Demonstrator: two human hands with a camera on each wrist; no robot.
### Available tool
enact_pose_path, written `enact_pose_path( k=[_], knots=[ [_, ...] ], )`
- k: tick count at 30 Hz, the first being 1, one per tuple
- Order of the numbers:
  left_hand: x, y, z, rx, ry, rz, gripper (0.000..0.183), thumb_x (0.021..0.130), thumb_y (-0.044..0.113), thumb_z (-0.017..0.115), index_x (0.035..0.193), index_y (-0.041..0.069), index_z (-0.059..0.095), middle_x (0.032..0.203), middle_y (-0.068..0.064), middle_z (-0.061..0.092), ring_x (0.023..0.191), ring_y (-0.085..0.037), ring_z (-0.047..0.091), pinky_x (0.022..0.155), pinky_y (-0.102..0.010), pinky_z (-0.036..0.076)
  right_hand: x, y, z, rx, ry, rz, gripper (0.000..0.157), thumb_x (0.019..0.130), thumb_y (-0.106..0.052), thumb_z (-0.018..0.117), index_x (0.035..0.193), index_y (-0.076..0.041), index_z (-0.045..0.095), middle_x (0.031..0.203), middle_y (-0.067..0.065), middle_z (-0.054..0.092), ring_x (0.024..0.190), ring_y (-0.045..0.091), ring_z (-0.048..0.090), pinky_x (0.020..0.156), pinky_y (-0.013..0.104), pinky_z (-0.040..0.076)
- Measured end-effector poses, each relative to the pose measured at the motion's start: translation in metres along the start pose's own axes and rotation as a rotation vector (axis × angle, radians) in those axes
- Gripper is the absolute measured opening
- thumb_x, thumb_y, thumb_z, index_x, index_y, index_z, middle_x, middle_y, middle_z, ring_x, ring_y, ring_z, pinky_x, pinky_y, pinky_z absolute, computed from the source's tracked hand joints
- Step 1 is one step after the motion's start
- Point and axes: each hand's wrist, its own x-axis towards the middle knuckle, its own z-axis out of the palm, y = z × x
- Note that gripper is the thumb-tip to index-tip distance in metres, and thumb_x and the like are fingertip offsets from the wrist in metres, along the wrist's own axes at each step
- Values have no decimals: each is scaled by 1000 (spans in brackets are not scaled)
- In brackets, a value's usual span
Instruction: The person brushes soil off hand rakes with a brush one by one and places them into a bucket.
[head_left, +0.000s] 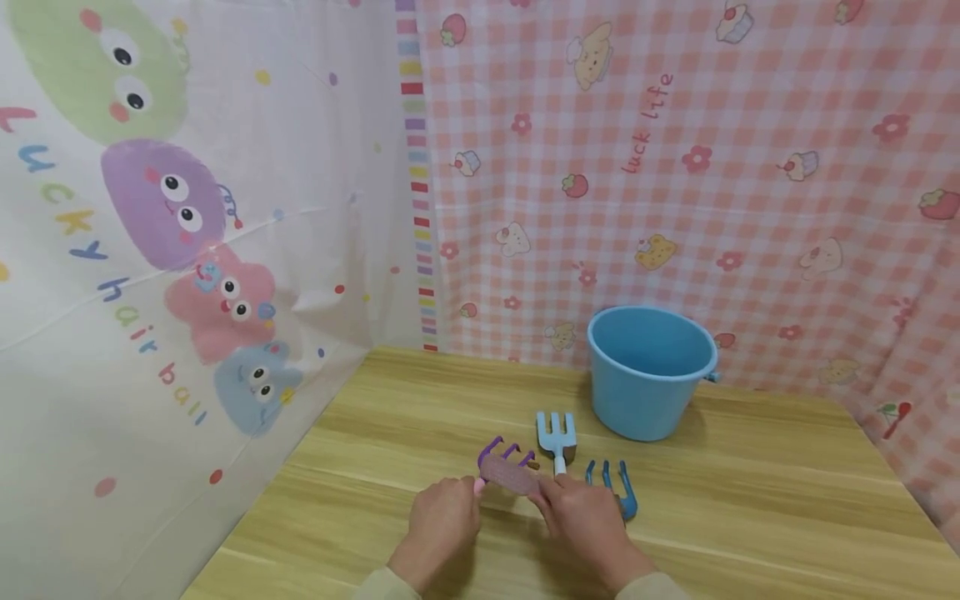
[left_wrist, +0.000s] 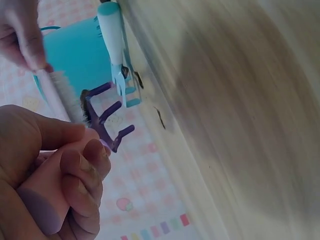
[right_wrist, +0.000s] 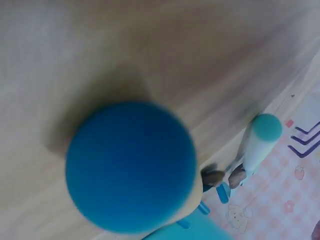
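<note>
My left hand (head_left: 444,515) grips the pink handle (left_wrist: 47,192) of a small hand rake with purple tines (left_wrist: 107,120). In my right hand (head_left: 588,512) is a brush (head_left: 510,474) with a pinkish back, held by its handle. Its white bristles (left_wrist: 69,92) meet the rake head in the left wrist view, where a brown clump (left_wrist: 85,106) clings. Just beyond the hands lies a light blue garden fork (head_left: 557,429) with brown bits on it. A dark blue hand rake (head_left: 628,500) lies beside the right hand, partly hidden; its rounded handle end (right_wrist: 130,167) fills much of the right wrist view.
A light blue bucket (head_left: 647,408) stands at the back right of the wood-grain table (head_left: 765,500). Brown lumps (right_wrist: 237,176) show by the fork, and dark crumbs (left_wrist: 160,118) lie on the tabletop. Patterned curtains (head_left: 525,208) hang behind and at the left.
</note>
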Motion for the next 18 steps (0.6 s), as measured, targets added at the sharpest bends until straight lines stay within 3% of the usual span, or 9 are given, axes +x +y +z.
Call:
enact_pose_path(
  k=[9, 18],
  knots=[
    [-1, 3, 4, 3, 19, 21, 25, 98, 20, 59, 76, 8, 61, 59, 0, 48, 50, -16, 47, 48, -33, 44, 6, -9, -4, -78, -200, 166, 23, 94, -36, 67, 96, -14, 70, 70, 0, 60, 53, 14, 55, 42, 31, 41],
    [-2, 0, 7, 39, 33, 41, 15, 92, 17, 65, 80, 8, 64, 63, -1, 55, 53, -18, 53, 48, -34, 45, 6, -8, -3, -9, -141, 236, 20, 90, -30, 72, 81, -13, 66, 65, 0, 58, 53, 19, 58, 41, 37, 43]
  ],
)
